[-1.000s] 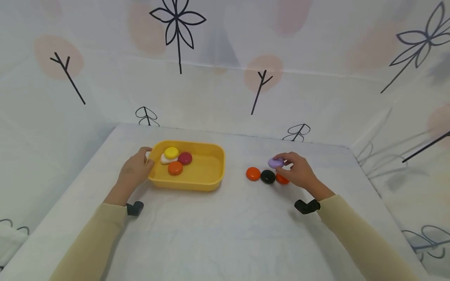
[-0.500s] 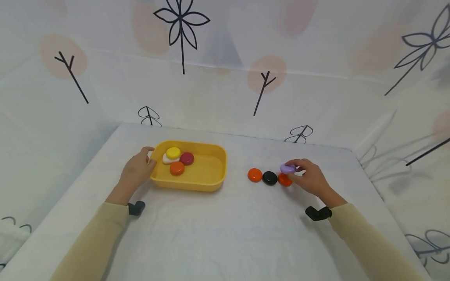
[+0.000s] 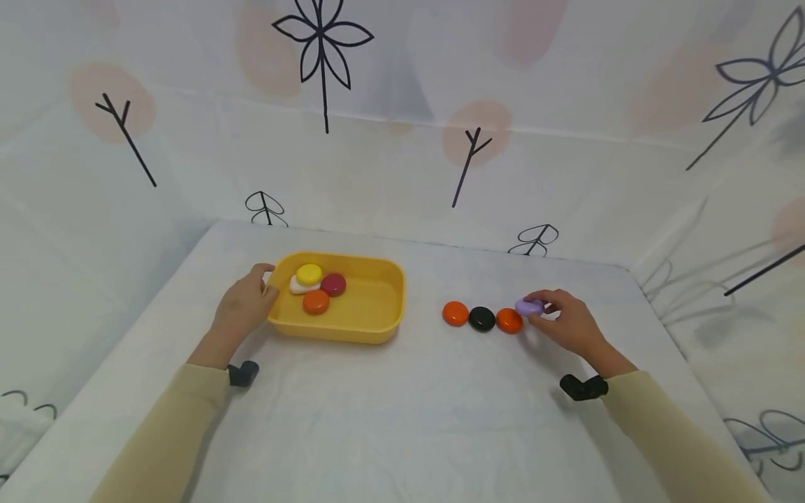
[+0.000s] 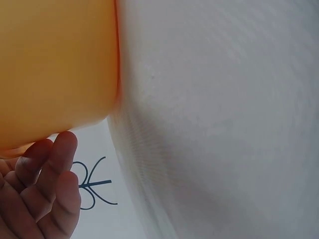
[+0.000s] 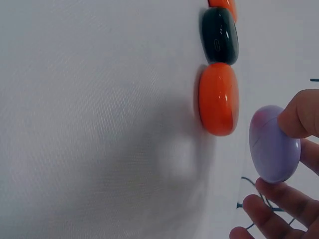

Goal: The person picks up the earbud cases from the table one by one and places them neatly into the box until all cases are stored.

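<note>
The two hands are well apart from each other. The right hand pinches a purple pebble-like piece between thumb and fingers, above the worktop, just beside the right orange piece. This one makes a row with a black piece and the left orange piece. The left hand holds the left rim of a yellow tray. Inside lie a yellow piece, partly over a white piece, a dark red piece and another orange piece.
</note>
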The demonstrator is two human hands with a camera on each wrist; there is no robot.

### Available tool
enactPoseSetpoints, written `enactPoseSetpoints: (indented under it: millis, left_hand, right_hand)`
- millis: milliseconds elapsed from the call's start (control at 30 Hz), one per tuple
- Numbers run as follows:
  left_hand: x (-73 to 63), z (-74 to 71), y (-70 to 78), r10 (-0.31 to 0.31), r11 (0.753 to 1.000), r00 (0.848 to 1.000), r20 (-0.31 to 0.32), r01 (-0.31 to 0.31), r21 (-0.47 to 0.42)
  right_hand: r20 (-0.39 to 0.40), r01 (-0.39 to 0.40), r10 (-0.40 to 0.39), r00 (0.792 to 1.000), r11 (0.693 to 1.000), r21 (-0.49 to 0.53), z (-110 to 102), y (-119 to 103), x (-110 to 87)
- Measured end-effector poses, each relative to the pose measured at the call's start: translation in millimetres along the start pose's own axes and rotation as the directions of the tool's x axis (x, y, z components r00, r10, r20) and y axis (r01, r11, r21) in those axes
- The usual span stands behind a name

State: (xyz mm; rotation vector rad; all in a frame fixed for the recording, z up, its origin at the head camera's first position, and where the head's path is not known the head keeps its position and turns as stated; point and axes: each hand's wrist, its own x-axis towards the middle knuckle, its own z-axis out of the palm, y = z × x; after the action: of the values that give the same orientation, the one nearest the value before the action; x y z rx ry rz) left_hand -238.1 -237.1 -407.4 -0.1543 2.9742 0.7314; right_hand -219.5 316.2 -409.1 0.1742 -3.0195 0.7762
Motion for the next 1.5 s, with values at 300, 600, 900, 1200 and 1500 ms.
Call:
enactPoseSetpoints:
  millis: [300,600,900,1200,1500]
  left_hand:
    - [-0.3,0.5,-1.5,0.016,1.000,1.000,-0.003,-0.016,-0.008]
    - [-1.5,0.7,-2.3,0.016,1.000,1.000,-0.017,-0.016,-0.003]
    - [-2.0,-0.1,-2.0,0.014,1.000,1.000,-0.018,-0.014,-0.002]
    - [-3.5,-0.7,-0.7,0.023,1.000,0.999,-0.023,-0.023,0.006]
    - [-3.1,-0.4,0.0,0.025,1.000,0.999,-0.020,-0.024,0.004]
  right_hand:
    - [0.002,-0.013,0.014,1.000,1.000,-0.023,-0.3,6.7,-5.4]
    - [0.006,-0.039,0.040,0.999,0.998,-0.046,-1.2,10.7,-6.2]
    - [0.023,-0.046,0.047,0.999,0.997,-0.057,-2.0,13.5,-5.4]
    - [0.039,-0.006,0.009,0.999,0.997,-0.077,-1.1,19.5,-6.6]
    - [0.092,-0.039,0.044,0.995,0.998,-0.058,0.3,20.9,-6.7]
